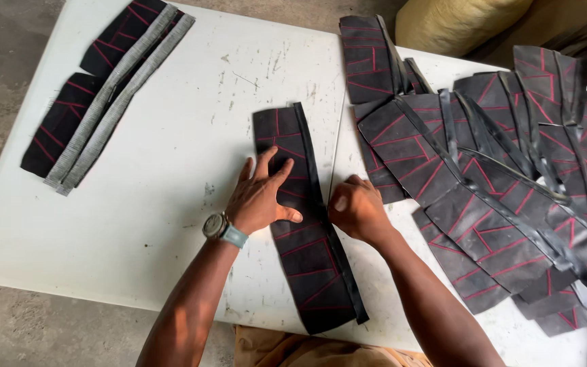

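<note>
The black fabric strip [307, 231] with red stitched lines lies lengthwise in the middle of the white counter [171, 170], its near end at the counter's near edge. The left hand [261, 197] rests flat on it with fingers spread, pressing, not gripping. The right hand [356, 207] is curled closed at the strip's right edge; whether it pinches the edge I cannot tell. A pile of similar pieces [497, 170] lies right, and a stack with grey bands [103, 95] far left.

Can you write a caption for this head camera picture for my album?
Both hands, left hand and right hand, press one black red-stitched strip flat on a white table.
</note>
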